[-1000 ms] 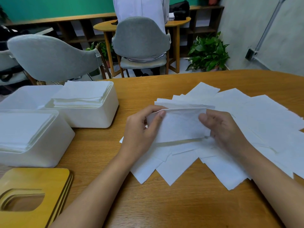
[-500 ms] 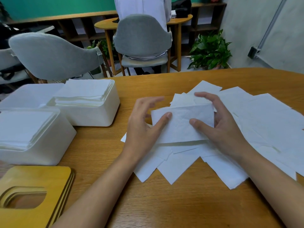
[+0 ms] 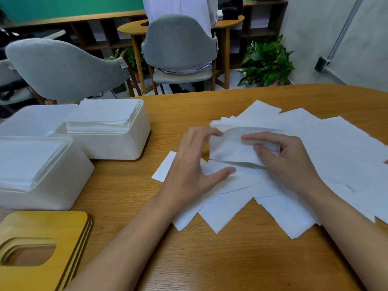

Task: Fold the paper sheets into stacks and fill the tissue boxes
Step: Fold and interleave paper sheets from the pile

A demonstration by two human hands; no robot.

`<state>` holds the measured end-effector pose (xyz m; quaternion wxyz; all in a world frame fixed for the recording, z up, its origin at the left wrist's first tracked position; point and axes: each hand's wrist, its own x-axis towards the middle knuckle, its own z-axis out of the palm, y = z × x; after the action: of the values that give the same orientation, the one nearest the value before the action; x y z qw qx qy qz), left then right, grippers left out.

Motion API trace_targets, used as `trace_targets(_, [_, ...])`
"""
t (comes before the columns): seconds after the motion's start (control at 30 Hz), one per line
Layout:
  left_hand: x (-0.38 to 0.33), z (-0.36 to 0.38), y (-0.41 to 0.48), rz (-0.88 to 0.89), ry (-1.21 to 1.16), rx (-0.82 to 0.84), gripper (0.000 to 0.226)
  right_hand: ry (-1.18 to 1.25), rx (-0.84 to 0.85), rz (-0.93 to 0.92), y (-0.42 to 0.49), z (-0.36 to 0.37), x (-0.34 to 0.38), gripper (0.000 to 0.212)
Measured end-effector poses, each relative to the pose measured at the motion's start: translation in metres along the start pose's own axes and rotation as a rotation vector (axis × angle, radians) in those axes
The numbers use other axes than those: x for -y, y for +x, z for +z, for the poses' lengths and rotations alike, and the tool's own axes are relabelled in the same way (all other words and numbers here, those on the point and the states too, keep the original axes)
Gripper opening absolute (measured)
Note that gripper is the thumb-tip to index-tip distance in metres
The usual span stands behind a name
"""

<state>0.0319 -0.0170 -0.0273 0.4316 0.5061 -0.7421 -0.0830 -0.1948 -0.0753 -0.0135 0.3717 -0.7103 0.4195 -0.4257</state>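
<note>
Paper this thin will handle as almost weightless, limp and quick to crease or tear. I judge the folded sheet (image 3: 237,151) wants a light pinch at an edge or corner, not a squeeze across its middle, then a flat press to set the fold. It is raised a little above the fan of loose sheets (image 3: 231,215), and its near edge sags.

The right hand (image 3: 291,164) grasps it from the right, with the forefinger along the upper part and the thumb on the face. The left hand (image 3: 195,162) is released. Its fingers arch at the folded sheet's left edge and its thumb lies flat on the loose sheets just below. Blur hides whether the fingertips touch the fold.

The loose sheets spread beneath and to the right of the folded sheet. They overlap and will likely slide over one another.

Left of the folded sheet stands the far tissue box (image 3: 126,148), its stack (image 3: 105,116) rising above the rim. Farther left and nearer is the near tissue box (image 3: 63,185), also filled. Near-left of the folded sheet, wooden lids (image 3: 42,229) lie stacked on the surface (image 3: 210,265).
</note>
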Motion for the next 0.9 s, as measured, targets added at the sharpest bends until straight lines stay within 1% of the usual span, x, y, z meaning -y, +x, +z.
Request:
trace_targets(0.03, [0.0, 0.0, -0.001, 0.029, -0.001, 0.097, 0.061, 0.0, -0.02, 0.007, 0.001, -0.002, -0.002, 0.037])
trace_targets(0.1, [-0.001, 0.002, -0.004, 0.019, -0.006, 0.296, 0.055, 0.008, -0.031, 0.016, 0.002, -0.004, -0.002, 0.036])
trace_targets(0.13, [-0.001, 0.003, -0.005, 0.007, 0.0, 0.358, 0.051, 0.007, -0.028, 0.016, 0.002, -0.004, -0.001, 0.036])
trace_targets(0.17, [-0.001, 0.005, -0.006, 0.01, 0.015, 0.379, 0.047, 0.004, -0.025, 0.016, 0.002, -0.004, -0.002, 0.036])
trace_targets(0.33, [0.002, 0.009, -0.005, 0.13, 0.104, 0.284, 0.018, 0.014, -0.01, 0.028, 0.002, -0.005, -0.002, 0.035])
trace_targets(0.4, [0.004, 0.009, -0.006, 0.156, 0.134, 0.214, 0.014, 0.048, 0.0, 0.033, 0.002, -0.005, -0.001, 0.032])
trace_targets(0.47, [0.004, 0.007, -0.005, 0.146, 0.117, 0.099, 0.015, 0.078, 0.01, 0.024, 0.003, -0.007, 0.001, 0.023])
trace_targets(0.5, [0.003, 0.005, -0.004, 0.133, 0.088, 0.03, 0.013, 0.112, 0.028, 0.023, 0.003, -0.008, 0.002, 0.021])
trace_targets(0.53, [0.002, 0.003, -0.002, 0.107, 0.049, -0.034, 0.012, 0.168, 0.059, 0.022, 0.003, -0.01, 0.002, 0.027])
trace_targets(0.57, [0.002, 0.002, -0.001, 0.065, 0.003, -0.088, 0.012, 0.235, 0.099, 0.024, 0.002, -0.011, 0.002, 0.039])
trace_targets(0.6, [0.002, 0.0, 0.0, 0.009, -0.051, -0.126, 0.013, 0.285, 0.142, 0.026, 0.0, -0.011, 0.002, 0.049])
trace_targets(0.63, [0.002, -0.002, 0.001, -0.061, -0.118, -0.145, 0.013, 0.307, 0.177, 0.022, 0.0, -0.01, 0.002, 0.053])
trace_targets(0.67, [0.002, -0.004, 0.002, -0.135, -0.201, -0.146, 0.013, 0.298, 0.201, 0.015, -0.001, -0.008, 0.003, 0.05])
trace_targets(0.7, [0.003, -0.005, 0.003, -0.196, -0.285, -0.141, 0.013, 0.286, 0.208, 0.012, -0.002, -0.006, 0.005, 0.039])
trace_targets(0.77, [0.001, -0.007, 0.004, -0.262, -0.399, -0.146, 0.018, 0.27, 0.192, 0.01, -0.004, -0.002, 0.009, 0.015])
trace_targets(0.8, [0.0, -0.007, 0.005, -0.276, -0.422, -0.149, 0.021, 0.257, 0.178, 0.012, -0.005, 0.0, 0.009, 0.012])
trace_targets(0.9, [-0.003, -0.008, 0.006, -0.268, -0.391, -0.158, 0.028, 0.227, 0.122, 0.044, -0.007, 0.003, 0.01, 0.016])
